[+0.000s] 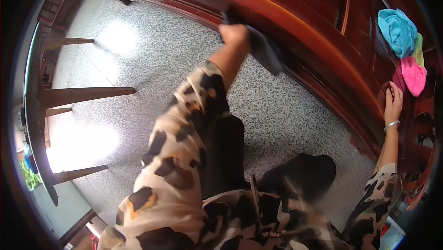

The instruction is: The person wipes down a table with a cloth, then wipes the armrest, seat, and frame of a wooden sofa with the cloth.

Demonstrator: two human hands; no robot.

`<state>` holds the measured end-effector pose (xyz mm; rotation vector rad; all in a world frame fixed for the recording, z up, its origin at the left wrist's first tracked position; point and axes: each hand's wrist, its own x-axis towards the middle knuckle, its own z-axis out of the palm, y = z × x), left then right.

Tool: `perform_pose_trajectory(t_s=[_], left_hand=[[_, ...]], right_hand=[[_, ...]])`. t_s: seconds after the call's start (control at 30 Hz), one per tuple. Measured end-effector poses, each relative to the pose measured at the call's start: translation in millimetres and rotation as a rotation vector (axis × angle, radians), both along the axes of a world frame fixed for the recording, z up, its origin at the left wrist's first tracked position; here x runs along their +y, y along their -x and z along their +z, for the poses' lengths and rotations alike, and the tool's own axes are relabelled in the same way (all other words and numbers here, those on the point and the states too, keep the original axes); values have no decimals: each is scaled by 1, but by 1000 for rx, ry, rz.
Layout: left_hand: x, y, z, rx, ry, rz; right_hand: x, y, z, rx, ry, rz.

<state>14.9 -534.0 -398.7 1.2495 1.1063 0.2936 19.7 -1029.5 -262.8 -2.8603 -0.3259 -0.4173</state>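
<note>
My left hand [235, 36] is closed around a dark grey cloth [266, 51]. Part of the cloth hangs loose and lies against the front of a glossy red-brown wooden bench [295, 24], low down near the floor; it is slightly blurred. At the right, my right hand [393, 100], with a silver bangle at the wrist, rests on the wooden surface with its fingers stretched out and holds nothing. Just beyond it lie a pink knitted piece [414, 75] and a bunched blue cloth [398, 32], with something yellow-green [419, 49] partly hidden between them.
Speckled grey floor [286, 107] stretches under me, with bright light reflections at the left. A table with tapered wooden legs [87, 95] stands at the left. Dark-clad legs [224, 153] are below me. Carved wooden furniture [424, 121] lines the right edge.
</note>
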Motion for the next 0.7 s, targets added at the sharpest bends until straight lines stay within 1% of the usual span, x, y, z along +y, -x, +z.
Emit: perform_pose_trajectory(t_s=[0.07, 0.17, 0.2, 0.27, 0.3, 0.37, 0.4, 0.43, 0.47, 0.5, 0.57, 0.6, 0.67, 0.7], left_hand=[[60, -12, 6, -233, 95, 260], [145, -26, 6, -493, -5, 371], [182, -40, -16, -531, 119, 302], [207, -51, -66, -651, 239, 88], [184, -52, -75, -740, 235, -56], [101, -33, -53, -494, -444, 51], [67, -18, -30, -241, -402, 19], [39, -4, -19, -190, -441, -38], [17, 12, -7, -20, -532, -209], [-7, 18, -28, 16, -798, -225], [-36, 40, -23, -69, -800, -368], [-28, 39, -19, -69, -804, -352], [-13, 36, -11, 22, -760, -460], [5, 31, -11, 9, -789, -368]], right_hand=[[2, 1, 0, -2, 6, 1], [5, 3, 2, -2, 8, -17], [6, 2, 3, -9, 8, -7], [6, 4, 3, -7, 10, 3], [6, 3, 4, 21, 40, -26], [7, 0, 7, 37, 71, -46], [8, 2, 6, 15, 67, -30], [9, 4, 6, -4, 63, -11], [10, 4, 6, -37, 93, 21], [8, 2, 5, -54, 131, 30], [6, 2, 5, -14, 84, -8], [6, 3, 6, -11, 77, -10], [7, 6, 7, -4, 80, -17], [7, 7, 6, -9, 74, -14]])
